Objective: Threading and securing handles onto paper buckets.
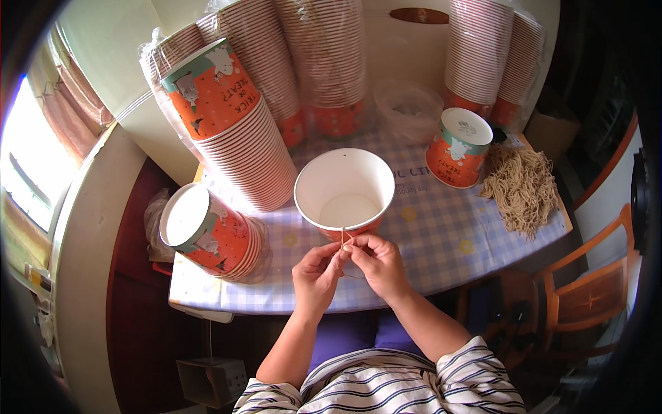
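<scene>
An orange paper bucket (345, 186) with a white inside stands upright before me, its mouth facing up. A small dark hole shows near its far rim. At the near rim a thin tan string (343, 236) rises to the edge. My left hand (319, 274) pinches the string between thumb and fingertips. My right hand (376, 264) meets it there, its thumb and fingers also closed on the string. Both hands touch or nearly touch at their tips, just in front of the bucket; the fingers partly hide the string's ends.
A tall stack of nested buckets (241, 152) leans at the left, with a shorter stack (207, 231) nearer me. An upturned bucket (458, 148) stands right, beside a heap of tan strings (522, 186). Wrapped stacks (321, 55) and a clear plastic bowl (408, 110) line the back. A wooden chair (586, 290) is at right.
</scene>
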The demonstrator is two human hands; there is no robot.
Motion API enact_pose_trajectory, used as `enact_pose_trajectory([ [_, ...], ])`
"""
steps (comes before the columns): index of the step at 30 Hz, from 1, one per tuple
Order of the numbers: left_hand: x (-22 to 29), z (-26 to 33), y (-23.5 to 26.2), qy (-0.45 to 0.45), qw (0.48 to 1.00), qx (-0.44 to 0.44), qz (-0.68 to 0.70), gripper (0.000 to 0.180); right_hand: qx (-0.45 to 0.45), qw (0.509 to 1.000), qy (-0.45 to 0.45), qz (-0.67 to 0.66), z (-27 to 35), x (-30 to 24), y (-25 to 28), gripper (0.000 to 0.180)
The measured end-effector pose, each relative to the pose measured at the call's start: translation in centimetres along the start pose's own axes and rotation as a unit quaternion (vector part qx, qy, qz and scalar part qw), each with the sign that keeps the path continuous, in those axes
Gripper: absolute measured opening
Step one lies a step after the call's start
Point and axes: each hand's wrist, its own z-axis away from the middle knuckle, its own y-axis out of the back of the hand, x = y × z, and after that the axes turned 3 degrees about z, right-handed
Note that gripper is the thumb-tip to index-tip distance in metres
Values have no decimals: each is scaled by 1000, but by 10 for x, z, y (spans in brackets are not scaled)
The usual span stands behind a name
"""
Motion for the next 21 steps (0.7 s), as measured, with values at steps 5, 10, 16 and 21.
enact_pose_trajectory([
  [5, 3, -1, 6, 9, 999, 2, -47, 15, 27, 997, 36, 65, 1, -5, -3, 14],
  [10, 3, -2, 8, 18, 999, -3, -39, 14, 50, 992, 57, 99, 0, 0, -2, 15],
  [16, -2, -3, 18, 138, 978, -36, 154, 19, 43, 998, 27, 45, -2, 0, -2, 16],
  [21, -5, -2, 19, 141, 979, -45, 143, 18, 35, 999, 21, 24, -1, 0, -1, 15],
])
